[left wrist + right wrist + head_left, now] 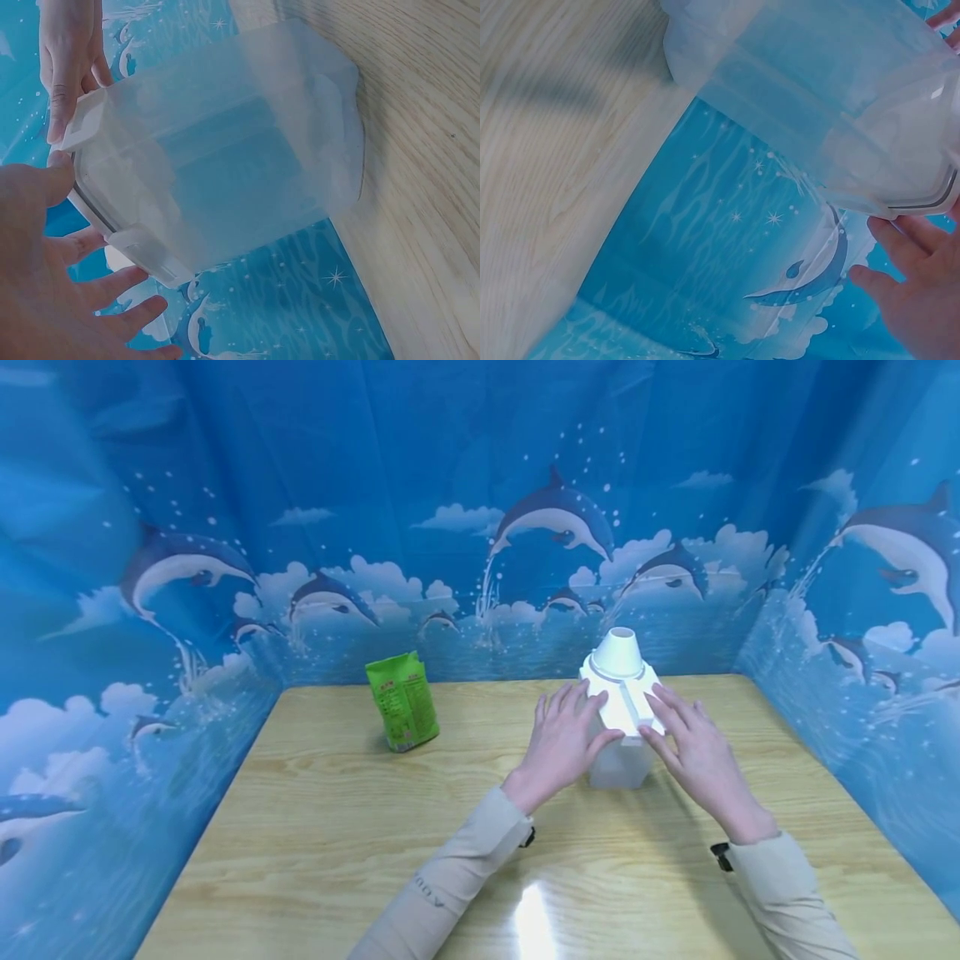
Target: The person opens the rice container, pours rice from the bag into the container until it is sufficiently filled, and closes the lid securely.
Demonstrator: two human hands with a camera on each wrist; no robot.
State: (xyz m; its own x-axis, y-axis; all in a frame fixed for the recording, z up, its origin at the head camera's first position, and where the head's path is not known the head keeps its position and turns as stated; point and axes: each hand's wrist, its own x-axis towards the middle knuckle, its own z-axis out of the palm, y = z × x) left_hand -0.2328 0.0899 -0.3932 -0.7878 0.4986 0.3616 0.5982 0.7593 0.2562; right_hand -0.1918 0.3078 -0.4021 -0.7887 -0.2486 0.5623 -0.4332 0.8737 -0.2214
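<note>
A tall translucent plastic container (pixel 618 770) with a white clip-on lid stands upright on the table, right of centre. From the lid (pixel 613 695) rises a white cone-shaped spout or cap (pixel 618 656). My left hand (pixel 562 737) lies at the lid's left side, its fingers spread and thumb at the front edge. At the right side, my right hand (pixel 697 762) touches the lid with fingers mostly straight. Pale side latches (pixel 146 259) show in the left wrist view. Through the cloudy walls I cannot tell what is inside.
A green printed packet (pixel 405 703) stands slightly tilted at the table's back, left of the container. The wooden table (pixel 337 827) meets a blue dolphin-print curtain (pixel 420 460) at the back and both sides.
</note>
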